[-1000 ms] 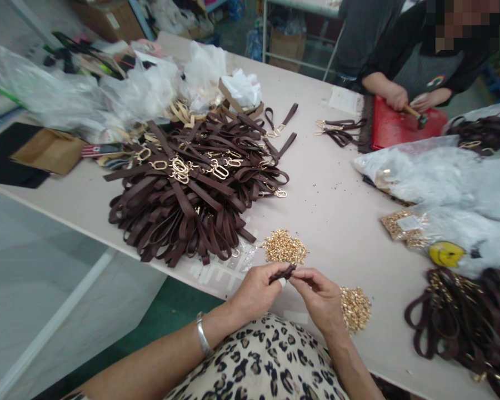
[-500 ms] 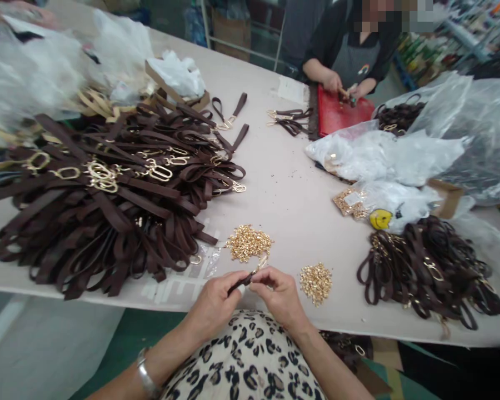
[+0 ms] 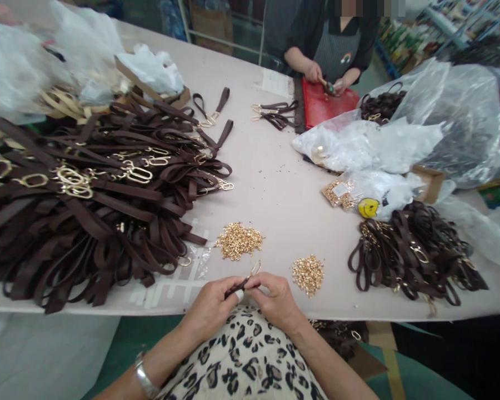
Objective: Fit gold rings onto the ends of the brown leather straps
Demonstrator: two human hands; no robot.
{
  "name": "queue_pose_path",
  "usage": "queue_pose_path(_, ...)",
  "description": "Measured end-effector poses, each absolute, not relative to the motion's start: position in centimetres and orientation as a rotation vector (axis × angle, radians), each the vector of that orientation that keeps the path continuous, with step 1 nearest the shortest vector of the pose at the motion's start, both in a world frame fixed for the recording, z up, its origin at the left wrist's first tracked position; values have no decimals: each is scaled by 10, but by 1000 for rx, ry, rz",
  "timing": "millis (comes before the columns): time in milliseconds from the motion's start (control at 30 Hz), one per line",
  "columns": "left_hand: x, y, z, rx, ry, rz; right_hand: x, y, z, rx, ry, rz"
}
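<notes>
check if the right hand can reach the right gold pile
Probably yes: only bare tabletop shows between the right hand and the right gold pile, though the hand is busy at the strap.

Left hand (image 3: 210, 308) holds dark brown strap (image 3: 234, 289); right hand (image 3: 276, 300) pinches its end, beside gold clasp (image 3: 255, 269). Gold heap (image 3: 238, 241) ahead, second heap (image 3: 308, 275) to right, both on pale table (image 3: 256, 161). Strap pile (image 3: 108, 211) at left. Co-worker (image 3: 337, 53) opposite: wooden-handled tool (image 3: 326, 85), red pad (image 3: 319, 112).

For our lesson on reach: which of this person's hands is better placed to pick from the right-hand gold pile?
Probably the right hand: it's nearer that gold pile, while the left hand grips the strap.
</notes>
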State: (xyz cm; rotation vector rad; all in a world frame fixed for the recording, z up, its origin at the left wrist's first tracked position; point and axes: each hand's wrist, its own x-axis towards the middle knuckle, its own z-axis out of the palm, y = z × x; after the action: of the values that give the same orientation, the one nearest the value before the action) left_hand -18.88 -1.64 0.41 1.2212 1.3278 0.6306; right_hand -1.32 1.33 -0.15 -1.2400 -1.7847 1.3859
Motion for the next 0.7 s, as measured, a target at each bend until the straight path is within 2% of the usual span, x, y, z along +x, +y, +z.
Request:
queue_pose_path(367, -175, -17, 12, 1263, 1360, 707, -12, 13, -8, -1466, -1278, 1641)
queue_pose_path(533, -167, -13, -3, 914, 1308, 635, 17, 16, -11, -1559, -1461, 1416)
queue_pose_path(700, -172, -7, -10, 827, 1402, 557, 92, -10, -44, -1862, -1515, 1067)
